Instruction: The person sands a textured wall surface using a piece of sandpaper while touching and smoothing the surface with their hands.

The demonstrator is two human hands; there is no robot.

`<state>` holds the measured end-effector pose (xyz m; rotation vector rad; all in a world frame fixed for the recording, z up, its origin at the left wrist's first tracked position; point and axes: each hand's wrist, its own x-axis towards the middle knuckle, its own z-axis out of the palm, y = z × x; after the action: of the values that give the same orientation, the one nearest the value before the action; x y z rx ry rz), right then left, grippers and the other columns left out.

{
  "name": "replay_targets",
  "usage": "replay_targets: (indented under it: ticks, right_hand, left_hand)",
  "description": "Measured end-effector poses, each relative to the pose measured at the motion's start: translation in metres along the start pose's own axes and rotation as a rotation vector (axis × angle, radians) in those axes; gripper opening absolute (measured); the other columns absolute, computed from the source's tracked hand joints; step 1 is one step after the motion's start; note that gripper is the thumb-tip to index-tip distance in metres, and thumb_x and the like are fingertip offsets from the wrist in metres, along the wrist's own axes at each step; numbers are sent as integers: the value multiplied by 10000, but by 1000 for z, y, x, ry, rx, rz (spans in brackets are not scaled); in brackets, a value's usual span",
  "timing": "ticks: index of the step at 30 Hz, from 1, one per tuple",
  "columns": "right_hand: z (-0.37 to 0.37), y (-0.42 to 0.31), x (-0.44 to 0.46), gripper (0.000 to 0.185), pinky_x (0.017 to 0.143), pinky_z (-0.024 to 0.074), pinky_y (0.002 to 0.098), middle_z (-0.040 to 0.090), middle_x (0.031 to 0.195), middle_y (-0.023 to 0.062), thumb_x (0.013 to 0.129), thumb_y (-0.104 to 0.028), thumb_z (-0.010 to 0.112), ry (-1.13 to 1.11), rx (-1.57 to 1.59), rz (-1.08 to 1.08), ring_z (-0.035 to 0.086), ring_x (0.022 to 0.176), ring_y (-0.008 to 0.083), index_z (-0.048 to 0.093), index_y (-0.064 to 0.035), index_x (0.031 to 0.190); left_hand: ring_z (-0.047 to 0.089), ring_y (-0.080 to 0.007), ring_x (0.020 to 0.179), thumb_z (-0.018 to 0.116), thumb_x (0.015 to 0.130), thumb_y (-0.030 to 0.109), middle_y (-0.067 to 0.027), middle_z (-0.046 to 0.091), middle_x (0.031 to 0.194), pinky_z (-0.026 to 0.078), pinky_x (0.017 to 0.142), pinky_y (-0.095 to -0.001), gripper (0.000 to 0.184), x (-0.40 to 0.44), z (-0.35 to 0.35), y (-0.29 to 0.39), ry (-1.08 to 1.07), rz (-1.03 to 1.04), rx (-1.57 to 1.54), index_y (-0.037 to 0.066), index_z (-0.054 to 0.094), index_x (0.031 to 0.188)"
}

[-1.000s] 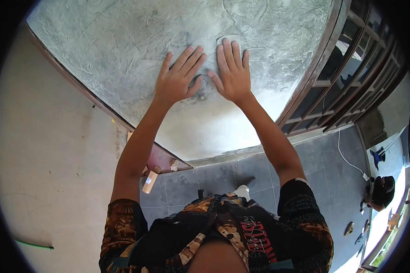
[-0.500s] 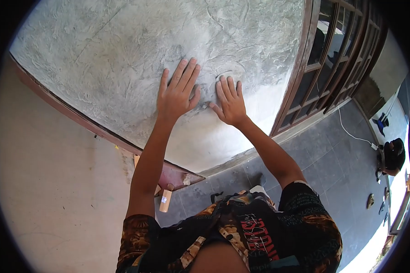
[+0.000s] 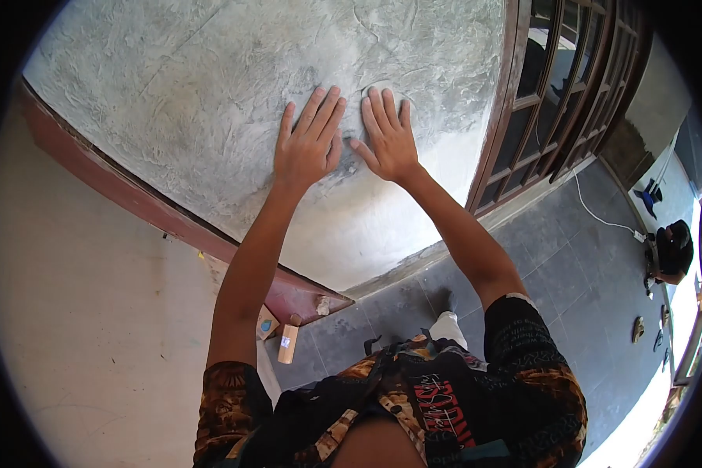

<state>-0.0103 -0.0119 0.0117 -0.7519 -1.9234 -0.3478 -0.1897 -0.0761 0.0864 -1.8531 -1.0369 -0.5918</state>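
Both palms lie against a rough grey plastered wall [image 3: 187,86], whose lower part is smoother and whiter. My left hand [image 3: 308,144] is flat on it with the fingers stretched upward and the thumb beside them. Just to its right, my right hand [image 3: 388,140] rests open too, its thumb pointing toward the left hand. A small gap separates the two hands. Neither holds anything that I can see. A curved mark in the plaster shows around the fingertips of my right hand.
A brown-framed window [image 3: 522,132] stands right of the wall. Down left are a reddish-brown frame [image 3: 140,203], a cardboard box [image 3: 267,321] and a wooden block [image 3: 288,343]. A white cable [image 3: 593,212] crosses the grey tiles near another person [image 3: 673,248] at far right.
The view has shifted and turned. My hands have moved a little on the wall and are closer together than half a second ago. Both remain open.
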Motion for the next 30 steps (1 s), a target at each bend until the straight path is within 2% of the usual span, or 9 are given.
replay_targets:
  ticks: [3,7,12,15,19,21,24,28,30]
  right_hand:
    - [-3,-3,17,758,1139,182,657,296,1589,234,968,-486,514,74,-18,-8,231,1480,435,361,44,1486]
    - [30,7,-60,756,1140,179,661,301,1586,234,968,-484,517,-58,14,5,237,1479,437,361,44,1486]
    - [-15,-11,46,750,1128,204,667,310,1590,207,972,-506,504,109,-26,-45,268,1468,420,382,34,1478]
    - [2,-2,17,748,1142,190,654,294,1599,202,978,-512,489,80,22,-57,255,1476,414,373,23,1488]
    - [24,7,-47,747,1156,169,649,271,1611,190,993,-528,458,-56,-1,-15,230,1489,400,357,10,1501]
    - [8,7,-9,749,1157,169,647,263,1614,191,992,-532,459,-60,-56,-19,216,1494,398,352,2,1506]
    - [-11,9,30,753,1159,171,642,281,1603,203,986,-532,473,45,-81,-76,222,1492,405,368,17,1492]
    - [22,10,-56,756,1149,175,657,303,1590,219,971,-519,517,-59,14,-23,265,1470,430,388,28,1476]
    - [13,7,-51,757,1145,177,663,297,1593,219,969,-518,520,-105,-27,-19,255,1474,429,389,29,1475]
  left_hand:
    - [442,-176,1408,590,892,209,3,505,1511,282,1171,-472,482,19,-11,-10,-27,56,-27,162,610,1371]
    - [407,-204,1434,609,901,186,-8,464,1543,295,1177,-466,491,48,-28,-38,-82,254,-78,170,590,1391]
    - [357,-185,1464,591,945,212,12,425,1568,238,1223,-465,498,73,-41,-68,-199,436,1,204,542,1441]
    - [339,-182,1474,607,941,250,16,401,1582,227,1226,-478,528,83,-42,-76,-219,543,37,219,516,1460]
    - [320,-183,1484,633,917,302,17,379,1595,212,1230,-491,590,81,-45,-67,-262,578,128,235,483,1483]
    - [293,-155,1493,659,889,394,42,343,1612,179,1241,-469,664,79,-39,-71,-239,546,133,248,450,1502]
    - [285,-150,1495,653,889,411,47,331,1618,172,1245,-465,671,78,-35,-74,-231,540,118,251,442,1506]
    - [282,-146,1495,652,886,419,45,326,1620,169,1248,-462,691,77,-39,-70,-227,543,145,254,422,1517]
    - [287,-144,1493,658,878,432,50,327,1618,168,1248,-456,723,79,-38,-69,-240,524,160,257,399,1529]
